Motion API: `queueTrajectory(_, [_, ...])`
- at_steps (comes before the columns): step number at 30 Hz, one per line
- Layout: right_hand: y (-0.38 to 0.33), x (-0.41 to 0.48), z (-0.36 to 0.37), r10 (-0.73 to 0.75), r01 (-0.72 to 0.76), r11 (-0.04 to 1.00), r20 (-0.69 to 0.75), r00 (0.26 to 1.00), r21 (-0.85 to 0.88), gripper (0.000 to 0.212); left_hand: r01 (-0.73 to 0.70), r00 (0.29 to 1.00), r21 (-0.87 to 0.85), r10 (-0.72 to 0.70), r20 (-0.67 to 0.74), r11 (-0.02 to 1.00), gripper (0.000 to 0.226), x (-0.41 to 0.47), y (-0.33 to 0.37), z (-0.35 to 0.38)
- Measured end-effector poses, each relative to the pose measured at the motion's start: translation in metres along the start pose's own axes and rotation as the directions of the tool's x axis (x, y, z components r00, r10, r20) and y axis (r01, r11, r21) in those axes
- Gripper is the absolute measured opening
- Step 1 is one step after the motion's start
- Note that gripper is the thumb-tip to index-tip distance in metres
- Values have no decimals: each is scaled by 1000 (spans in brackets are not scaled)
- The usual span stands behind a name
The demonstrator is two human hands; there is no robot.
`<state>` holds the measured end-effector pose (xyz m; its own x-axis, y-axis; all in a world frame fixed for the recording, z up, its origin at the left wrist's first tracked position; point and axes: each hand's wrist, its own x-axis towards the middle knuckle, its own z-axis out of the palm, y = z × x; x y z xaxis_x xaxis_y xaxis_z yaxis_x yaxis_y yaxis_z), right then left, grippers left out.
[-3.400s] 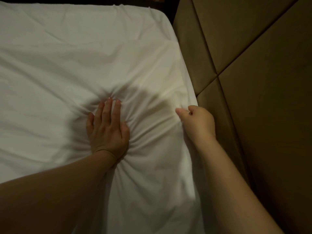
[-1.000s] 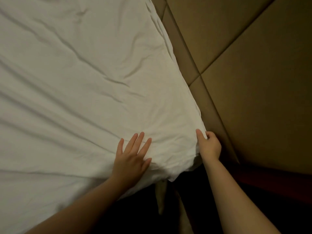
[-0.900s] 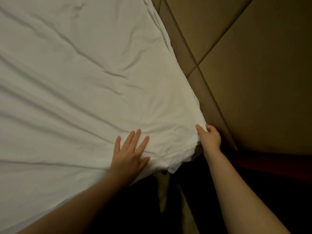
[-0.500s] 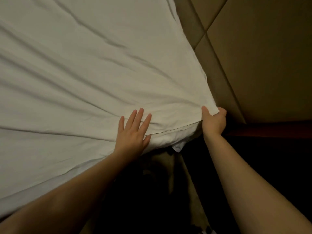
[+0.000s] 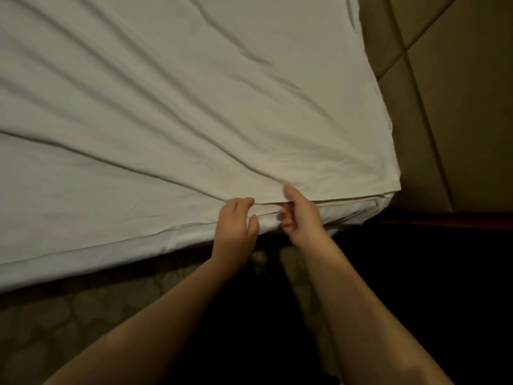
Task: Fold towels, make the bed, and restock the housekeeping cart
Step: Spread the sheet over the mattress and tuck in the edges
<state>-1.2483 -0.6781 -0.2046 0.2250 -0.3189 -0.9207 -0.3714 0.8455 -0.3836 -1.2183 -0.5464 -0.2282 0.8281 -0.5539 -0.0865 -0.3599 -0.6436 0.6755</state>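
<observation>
The sheet [image 5: 194,107] is white, thin, matte cloth spread over the bed and filling most of the view. Long soft creases fan out across it from the hands toward the left and top. Its near hem runs from the lower left up to a squared corner at the right, close to the headboard [image 5: 449,112], which is made of tan padded panels with straight seams. Under the hem a second white layer shows along the bed's side.

Both hands are at the near hem, just beside each other. The left hand [image 5: 236,229] has its fingers together, curled over the top of the hem, thumb against the side below. The right hand [image 5: 301,218] pinches the hem, thumb on top, curled fingers tucked under the cloth and partly hidden.

The sheet is cut off at the top and left, so its long axis cannot be told. The carpet [image 5: 83,315] below is dim, its rounded pattern blurred; the lower right is too dark to read.
</observation>
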Motion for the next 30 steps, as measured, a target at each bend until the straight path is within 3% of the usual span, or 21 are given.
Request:
queueTrajectory(2, [20, -3, 22, 46, -46, 999, 87, 995, -3, 22, 215, 974, -137, -223, -44, 967, 27, 0, 6, -3])
queueTrajectory(3, [27, -2, 28, 31, -30, 999, 75, 997, -18, 25, 372, 918, -223, -393, -57, 901, 24, 2, 9, -4])
queueTrajectory(5, [37, 2, 38, -40, 40, 998, -8, 999, -47, 30, 643, 688, -479, -726, 18, 597, 23, 14, 10, -13])
queueTrajectory(6, [41, 3, 39, -69, 67, 997, -49, 996, -46, 31, 664, 586, -639, -801, 122, 388, 24, 21, 10, -18])
queueTrajectory(7, [45, 5, 39, -83, 81, 996, -79, 993, -38, 30, 621, 536, -760, -811, 234, 191, 23, 30, 8, -23])
queueTrajectory(9, [53, 5, 37, -79, 75, 996, -113, 990, -36, 28, 496, 511, -865, -782, 357, -71, 21, 46, 5, -37])
queueTrajectory(12, [58, 6, 38, -71, 71, 997, -146, 987, -1, 27, 289, 525, -881, -707, 474, -376, 25, 68, -9, -62])
queueTrajectory(14, [58, 7, 40, -78, 84, 996, -175, 981, 31, 28, 205, 563, -845, -647, 515, -494, 22, 77, -28, -84])
queueTrajectory(18, [61, 11, 47, -103, 116, 992, -223, 969, 49, 26, 146, 651, -835, -584, 485, -531, 27, 76, -90, -131])
queueTrajectory(20, [63, 10, 51, -115, 128, 991, -245, 963, 36, 25, 174, 645, -849, -594, 481, -499, 19, 66, -116, -152])
queueTrajectory(23, [67, 5, 55, -108, 138, 984, -249, 962, 108, 21, 341, 587, -844, -608, 534, -413, 14, 49, -139, -158])
queueTrajectory(27, [88, -15, 79, 21, -13, 952, -23, 1000, 307, 23, 430, 548, -828, -625, 556, -359, 27, 30, -152, -152])
queueTrajectory(30, [114, -33, 128, 44, -60, 969, 69, 997, 240, 19, 487, 534, -807, -617, 578, -334, 28, 15, -158, -154])
